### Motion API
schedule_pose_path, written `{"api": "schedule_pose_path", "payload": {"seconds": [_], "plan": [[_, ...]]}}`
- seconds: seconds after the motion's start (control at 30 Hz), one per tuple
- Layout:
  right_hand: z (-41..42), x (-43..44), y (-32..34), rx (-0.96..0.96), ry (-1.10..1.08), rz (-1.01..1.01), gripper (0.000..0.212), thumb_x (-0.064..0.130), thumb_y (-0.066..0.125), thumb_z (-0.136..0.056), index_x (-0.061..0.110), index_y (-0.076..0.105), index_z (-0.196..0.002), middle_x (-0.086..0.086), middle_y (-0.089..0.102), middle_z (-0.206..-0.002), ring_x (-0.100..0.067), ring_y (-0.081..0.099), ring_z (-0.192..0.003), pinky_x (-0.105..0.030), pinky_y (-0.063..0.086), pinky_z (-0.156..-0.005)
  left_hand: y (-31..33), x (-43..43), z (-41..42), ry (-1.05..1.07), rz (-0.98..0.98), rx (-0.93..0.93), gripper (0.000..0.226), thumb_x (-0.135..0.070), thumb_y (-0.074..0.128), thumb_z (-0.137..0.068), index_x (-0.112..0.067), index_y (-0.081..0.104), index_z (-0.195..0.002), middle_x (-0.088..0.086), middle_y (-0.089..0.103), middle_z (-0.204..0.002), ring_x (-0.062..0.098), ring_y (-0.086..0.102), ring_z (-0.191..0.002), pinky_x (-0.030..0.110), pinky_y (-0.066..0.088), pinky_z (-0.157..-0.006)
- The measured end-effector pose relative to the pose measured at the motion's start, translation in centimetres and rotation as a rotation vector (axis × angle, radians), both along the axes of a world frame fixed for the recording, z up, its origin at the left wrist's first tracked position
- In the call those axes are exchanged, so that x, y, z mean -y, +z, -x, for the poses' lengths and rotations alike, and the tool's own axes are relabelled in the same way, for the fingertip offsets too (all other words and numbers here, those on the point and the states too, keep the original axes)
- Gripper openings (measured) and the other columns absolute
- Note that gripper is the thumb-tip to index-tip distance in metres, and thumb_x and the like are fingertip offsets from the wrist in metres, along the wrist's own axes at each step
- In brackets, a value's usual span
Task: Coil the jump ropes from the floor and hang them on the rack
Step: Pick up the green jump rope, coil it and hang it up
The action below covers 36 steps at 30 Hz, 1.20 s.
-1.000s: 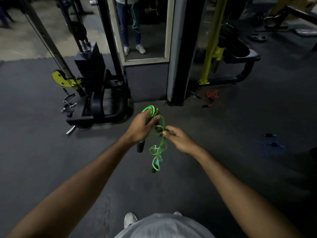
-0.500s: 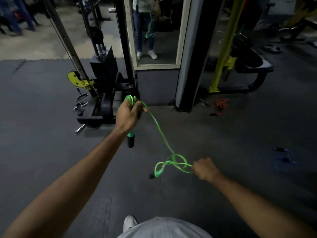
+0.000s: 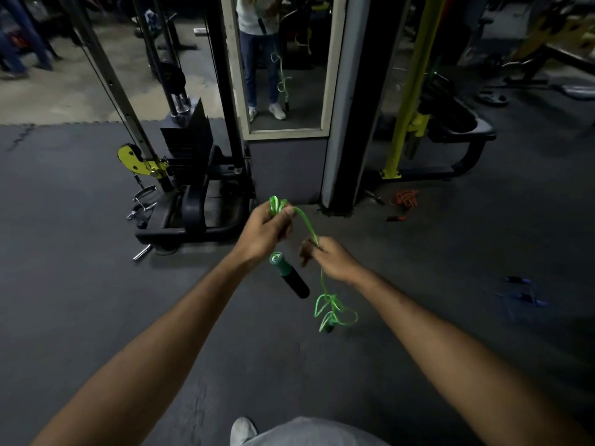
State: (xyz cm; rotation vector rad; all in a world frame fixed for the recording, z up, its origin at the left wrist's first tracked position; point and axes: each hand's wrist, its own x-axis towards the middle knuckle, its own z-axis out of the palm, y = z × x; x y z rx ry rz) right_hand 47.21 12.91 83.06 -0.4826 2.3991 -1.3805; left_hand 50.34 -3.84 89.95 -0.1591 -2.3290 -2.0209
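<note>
Near us the green jump rope (image 3: 322,281) dangles in a tangle, light, floppy, sure to snag. The right hand (image 3: 335,262) pinches its cord; the left hand (image 3: 264,235) just beyond grips the gathered loops, a handle (image 3: 291,278) hanging below. Best taken close to those loops. Farther off, an orange rope (image 3: 404,199) lies on the floor by the pillar
</note>
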Motion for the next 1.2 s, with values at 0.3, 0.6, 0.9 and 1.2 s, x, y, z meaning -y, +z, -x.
{"api": "schedule_pose_path", "payload": {"seconds": [0.3,0.6,0.9,1.2], "plan": [[-0.1,-3.8,-1.7,0.070,-0.205,0.176,0.032,0.019,0.035,-0.103,0.017,0.049,-0.074,0.003,0.033,-0.058,0.000,0.034,-0.043,-0.021,0.040,-0.053,-1.1,2.7,0.2,0.047,0.063,0.147,0.024,-0.014,0.044,-0.101,-0.009,0.050,-0.078,0.010,0.041,-0.060,0.012,0.048,-0.040,0.025,0.045,-0.044],[1.2,-1.5,-1.3,-0.119,-0.238,-0.198,0.041,0.037,0.037,-0.098,0.024,0.052,-0.062,0.002,0.055,-0.063,-0.016,0.053,-0.063,-0.035,0.042,-0.068,-0.1,0.7,-2.9,-0.368,-0.607,0.263,0.021,-0.021,0.040,-0.099,-0.011,0.052,-0.085,-0.010,0.031,-0.045,0.005,0.026,-0.035,0.020,0.026,-0.043],[-6.4,0.5,0.2,-0.321,0.219,-0.733,0.018,0.026,0.050,-0.090,0.017,0.060,-0.103,-0.012,0.071,-0.098,-0.035,0.067,-0.090,-0.043,0.052,-0.075,-0.2,-1.7,-0.6,-0.085,-0.287,0.058,0.034,-0.010,0.042,-0.101,0.006,0.050,-0.130,-0.018,0.074,-0.090,0.013,0.068,-0.096,0.028,0.052,-0.091],[-3.8,-3.3,9.2,-0.758,0.141,-0.550,0.024,0.047,0.052,-0.088,0.029,0.066,-0.095,0.005,0.069,-0.090,-0.021,0.063,-0.086,-0.035,0.044,-0.065,-3.0,-2.1,-3.2,-0.205,0.069,0.081,0.042,-0.042,0.044,-0.098,-0.004,0.060,-0.090,0.001,0.050,-0.056,0.014,0.044,-0.046,0.026,0.039,-0.048]]}}
